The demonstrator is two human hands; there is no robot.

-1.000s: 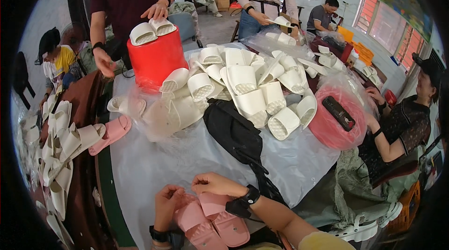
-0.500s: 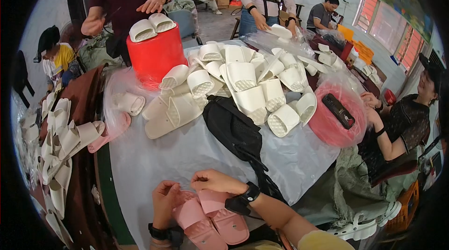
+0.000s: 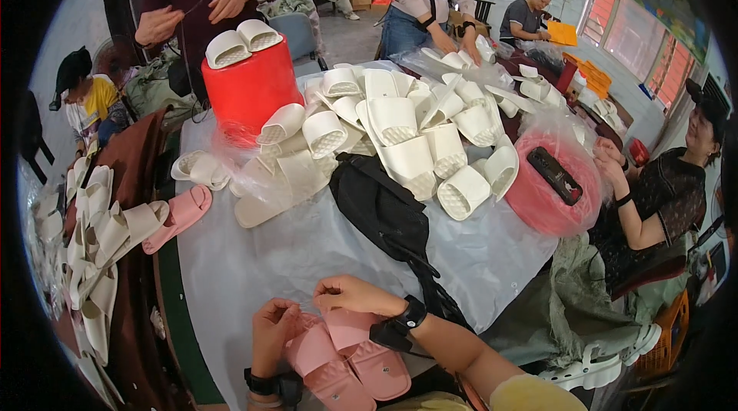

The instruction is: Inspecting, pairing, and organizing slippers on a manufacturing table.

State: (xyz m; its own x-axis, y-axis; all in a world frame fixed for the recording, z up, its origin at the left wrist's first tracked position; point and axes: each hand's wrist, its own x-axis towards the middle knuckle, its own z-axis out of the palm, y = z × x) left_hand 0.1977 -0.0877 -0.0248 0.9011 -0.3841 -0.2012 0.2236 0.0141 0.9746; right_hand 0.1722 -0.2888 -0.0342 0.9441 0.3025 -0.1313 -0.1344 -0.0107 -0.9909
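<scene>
"Two hands of a co-worker [image 3: 229, 3], far up-left from the wearer's left hand [image 3: 269, 326]: what has changed?"

"One has moved up, away from the white slides [image 3: 244, 43] on the red stand [image 3: 254, 88]."

"And the left hand itself?"

"Almost unchanged: fingers curled inward, just beside the pink slides [image 3: 327, 369], which lie below both hands. The right hand [image 3: 354, 296], bent over their far end, has fingertips gathered. Whether either hand pinches something, I cannot tell."

"Farther up-right from it?"

"Another co-worker's hands [image 3: 446, 43] have come down among other white slides [image 3: 453, 59]."

"For the work?"

"The pink pair stays in place; I judge no visible progress."
</scene>
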